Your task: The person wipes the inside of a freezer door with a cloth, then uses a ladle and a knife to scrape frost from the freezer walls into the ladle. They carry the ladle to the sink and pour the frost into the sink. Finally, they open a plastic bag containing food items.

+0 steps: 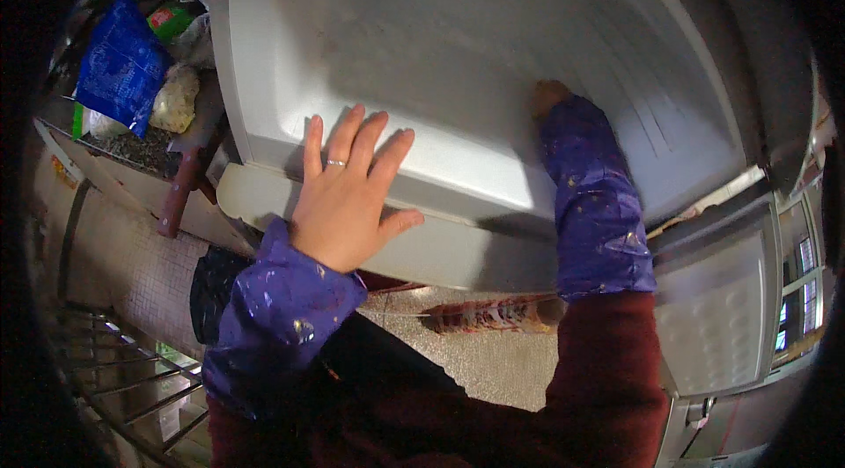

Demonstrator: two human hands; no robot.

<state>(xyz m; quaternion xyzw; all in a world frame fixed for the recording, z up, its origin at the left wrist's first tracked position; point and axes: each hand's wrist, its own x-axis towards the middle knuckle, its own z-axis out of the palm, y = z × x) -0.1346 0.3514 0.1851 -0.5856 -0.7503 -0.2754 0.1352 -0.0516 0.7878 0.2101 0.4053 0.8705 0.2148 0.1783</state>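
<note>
Fingers spread, my left hand (348, 191) rests on the front edge of a white, hollow appliance compartment (414, 28), which looks like part of a fridge or freezer; a ring is on one finger. My right hand (552, 94) reaches inside, low on the compartment's right part. Its fingers are mostly hidden behind the wrist and purple sleeve cover (594, 204), so I cannot tell what, if anything, it holds. A similar purple cover is on my left forearm.
At upper left, a counter holds a blue bag (119, 63), a pale bag (174, 98) and a knife with a brown handle (180, 195). Metal railings (132, 411) stand at lower left, a white dimpled panel (709, 309) at right, and a patterned rolled thing (484, 316) lies below.
</note>
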